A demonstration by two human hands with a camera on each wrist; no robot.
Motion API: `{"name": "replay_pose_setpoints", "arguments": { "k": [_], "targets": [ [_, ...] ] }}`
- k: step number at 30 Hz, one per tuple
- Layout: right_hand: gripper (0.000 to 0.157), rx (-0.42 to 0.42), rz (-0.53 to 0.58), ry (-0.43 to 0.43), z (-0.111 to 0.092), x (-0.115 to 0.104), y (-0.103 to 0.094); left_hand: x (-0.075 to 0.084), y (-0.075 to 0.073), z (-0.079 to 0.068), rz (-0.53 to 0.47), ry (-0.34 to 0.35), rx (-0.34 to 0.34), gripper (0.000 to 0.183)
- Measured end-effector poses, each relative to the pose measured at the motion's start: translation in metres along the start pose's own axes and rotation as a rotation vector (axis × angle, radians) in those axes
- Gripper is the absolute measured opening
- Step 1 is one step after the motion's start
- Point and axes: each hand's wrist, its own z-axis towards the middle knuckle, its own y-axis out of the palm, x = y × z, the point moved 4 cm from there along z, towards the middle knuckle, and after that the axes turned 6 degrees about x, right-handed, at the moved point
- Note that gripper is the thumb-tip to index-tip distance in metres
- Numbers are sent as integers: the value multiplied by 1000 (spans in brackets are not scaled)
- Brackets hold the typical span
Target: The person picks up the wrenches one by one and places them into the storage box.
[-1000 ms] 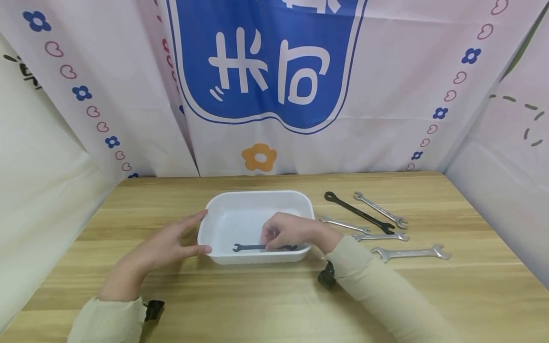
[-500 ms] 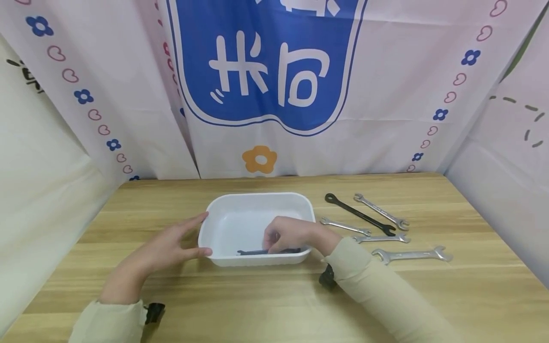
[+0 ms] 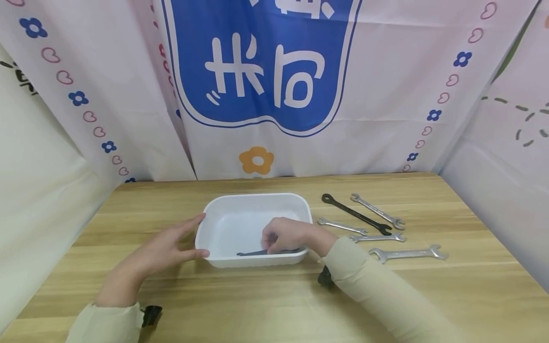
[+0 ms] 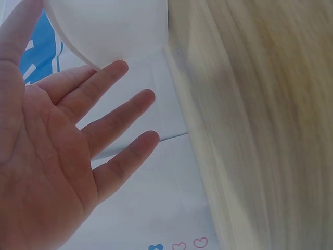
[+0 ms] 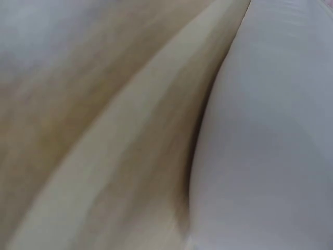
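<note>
A white plastic tub (image 3: 231, 224) stands on the wooden table. My right hand (image 3: 285, 234) reaches into it and pinches a dark open-end wrench (image 3: 252, 253), low behind the front wall. That wall hides part of the wrench. At the tub's left end, my left hand (image 3: 169, 245) touches the rim with thumb and fingers spread. The left wrist view shows this left hand (image 4: 52, 140) with its fingers fairly straight against or near the tub's wall (image 4: 119, 26). Only the tub's outer side (image 5: 265, 146) and blurred tabletop fill the right wrist view; the right hand is not visible there.
Right of the tub lie a black combination wrench (image 3: 356, 214) and several silver open-end wrenches, among them a large one (image 3: 409, 255) nearest the front and one (image 3: 377, 211) at the back. A printed cloth (image 3: 369, 143) hangs behind the wooden table (image 3: 240, 305).
The dark wrench has sunk lower behind the tub's front wall, with my right hand still on it, and less of it shows. My left hand stays at the tub's left end.
</note>
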Motion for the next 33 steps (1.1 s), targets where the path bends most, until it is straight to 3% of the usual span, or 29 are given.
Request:
{"name": "replay_pose_setpoints", "arguments": {
  "k": [16, 26, 33],
  "targets": [
    [12, 50, -35, 24, 1, 2, 0, -2, 1, 0, 19, 1, 9, 93],
    [7, 118, -79, -57, -12, -3, -8, -1, 3, 1, -12, 14, 3, 92],
    [7, 195, -73, -132, -32, -11, -28, -1, 1, -2, -27, -7, -9, 94]
  ]
}}
